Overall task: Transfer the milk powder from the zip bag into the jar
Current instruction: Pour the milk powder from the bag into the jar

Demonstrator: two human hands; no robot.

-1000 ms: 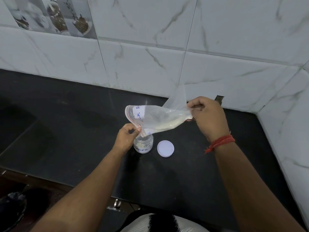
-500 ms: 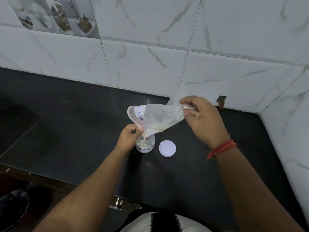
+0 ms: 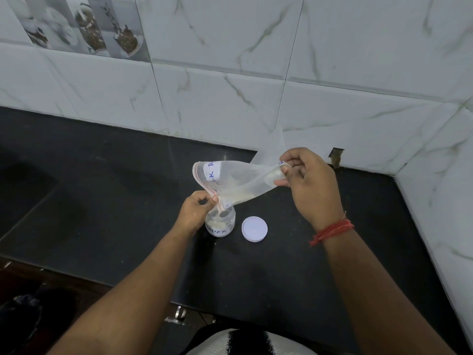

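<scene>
— What's different from a moment ago?

— The right hand (image 3: 311,184) has lifted and drawn the bottom end of the zip bag (image 3: 238,181) tighter, so the bag slopes more steeply down to the left. A thin stream of milk powder (image 3: 220,210) now runs from the bag's low corner into the jar (image 3: 220,221); a second ago the mouth was only coming over it.

— And the hands?

— The left hand (image 3: 195,210) pinches the bag's zip edge just above the jar's mouth, fingers curled on the plastic. The right hand's fingers are clamped on the far end, held higher.

— How far along?

— I'd say about midway. A pale layer already lies in the jar, and more powder sits along the bag's lower fold. The white lid (image 3: 254,229) lies beside the jar on the dark worktop (image 3: 115,201), so closing it is yet to come.
</scene>
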